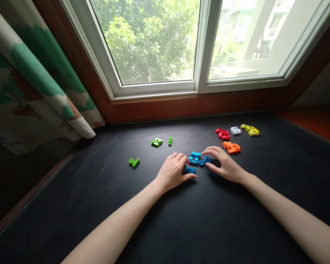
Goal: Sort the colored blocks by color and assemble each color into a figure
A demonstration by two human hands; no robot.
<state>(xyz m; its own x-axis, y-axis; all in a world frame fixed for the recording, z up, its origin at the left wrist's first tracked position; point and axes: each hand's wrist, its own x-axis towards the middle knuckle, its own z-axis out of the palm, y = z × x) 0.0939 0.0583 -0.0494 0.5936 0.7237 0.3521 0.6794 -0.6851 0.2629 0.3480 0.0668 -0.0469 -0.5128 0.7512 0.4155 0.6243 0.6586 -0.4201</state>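
Several small blue plastic pieces lie close together between my hands. My left hand (176,170) curves around the left side of the group, thumb and fingers apart, beside the nearest blue piece (190,170); whether it touches that piece I cannot tell. My right hand (222,165) rests at the right side with thumb and fingers spread around a darker blue piece (205,161). A flat blue piece (193,160) and a blue block (195,154) sit toward the back of the group.
Green pieces (156,142) are scattered to the left on the black tabletop (165,220). Orange pieces (231,147), red pieces (223,134), a white cluster (235,130) and yellow pieces (250,130) lie at back right. A window (154,90) and curtain (44,80) border the table.
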